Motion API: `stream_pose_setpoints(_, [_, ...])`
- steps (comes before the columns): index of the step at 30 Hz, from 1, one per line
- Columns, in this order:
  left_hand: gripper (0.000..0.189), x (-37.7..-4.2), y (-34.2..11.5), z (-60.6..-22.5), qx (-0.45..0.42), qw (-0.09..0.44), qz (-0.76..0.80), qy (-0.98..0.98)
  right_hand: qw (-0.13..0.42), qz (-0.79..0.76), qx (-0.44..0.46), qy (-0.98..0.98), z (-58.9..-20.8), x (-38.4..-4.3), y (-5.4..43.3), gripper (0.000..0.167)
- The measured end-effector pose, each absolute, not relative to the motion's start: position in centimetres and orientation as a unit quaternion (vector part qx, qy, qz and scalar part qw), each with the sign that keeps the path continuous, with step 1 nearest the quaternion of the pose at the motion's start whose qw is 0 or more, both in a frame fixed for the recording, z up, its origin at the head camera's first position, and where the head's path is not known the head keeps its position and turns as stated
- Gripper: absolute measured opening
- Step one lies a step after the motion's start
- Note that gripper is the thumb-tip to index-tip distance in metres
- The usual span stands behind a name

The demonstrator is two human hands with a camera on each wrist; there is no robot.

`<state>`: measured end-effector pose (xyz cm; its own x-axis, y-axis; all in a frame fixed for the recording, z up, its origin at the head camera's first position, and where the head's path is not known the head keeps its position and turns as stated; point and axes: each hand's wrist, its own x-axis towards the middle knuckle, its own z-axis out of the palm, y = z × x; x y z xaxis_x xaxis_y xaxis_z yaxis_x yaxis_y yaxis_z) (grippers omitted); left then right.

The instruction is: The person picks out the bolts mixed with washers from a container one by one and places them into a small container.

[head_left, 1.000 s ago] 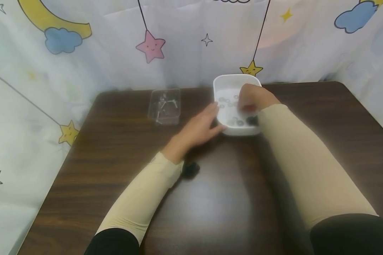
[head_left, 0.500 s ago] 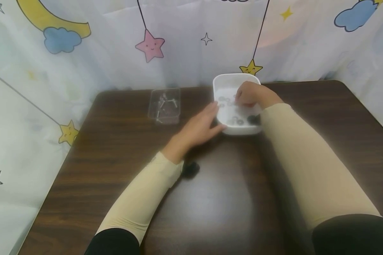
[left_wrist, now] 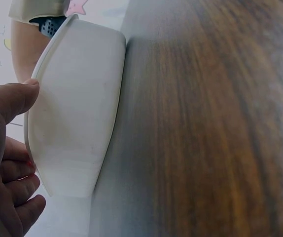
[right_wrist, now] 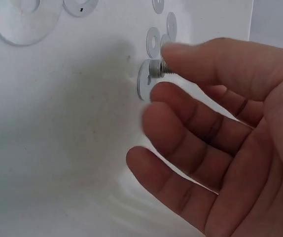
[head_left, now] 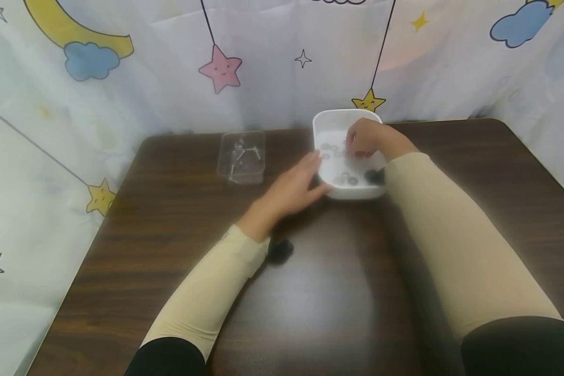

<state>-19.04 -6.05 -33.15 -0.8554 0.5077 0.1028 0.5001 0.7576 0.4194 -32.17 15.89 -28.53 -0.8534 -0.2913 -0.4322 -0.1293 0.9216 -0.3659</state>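
Note:
A white bin (head_left: 352, 192) with loose metal washers (head_left: 353, 180) stands at the table's back. My right hand (head_left: 368, 138) reaches inside it, knuckles up. In the right wrist view, the thumb of that hand (right_wrist: 230, 118) pinches a small bolt (right_wrist: 156, 68), its cylindrical head pointing at a washer (right_wrist: 143, 84) and its threads by the thumb tip; the index fingertip is hidden behind the thumb. My left hand (head_left: 291, 188) rests against the bin's left side with fingers extended. Its thumb (left_wrist: 18, 98) touches the rim in the left wrist view.
To the left of the bin, a clear plastic box (head_left: 242, 156) with several screw-like pieces stands on the dark wooden table (head_left: 169, 250). A white curtain (head_left: 263, 57) with stars and clouds hangs right behind the table.
My right hand has shifted slightly left and up within the bin, then stayed almost still. My left hand and the bin keep their places.

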Motion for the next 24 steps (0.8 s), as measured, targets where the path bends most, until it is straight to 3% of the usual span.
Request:
stream_pose_setpoints(11, [0.081,-19.12,-6.11,-33.21,0.264,0.016,0.223,0.938,0.271,-0.178,-0.116,0.939,-28.63,-31.92,16.04,0.006])
stream_pose_setpoints(24, [0.081,-18.94,-6.1,-32.93,0.262,0.023,0.226,0.938,0.249,-0.109,-0.113,0.956,-28.4,-31.65,15.48,0.019])
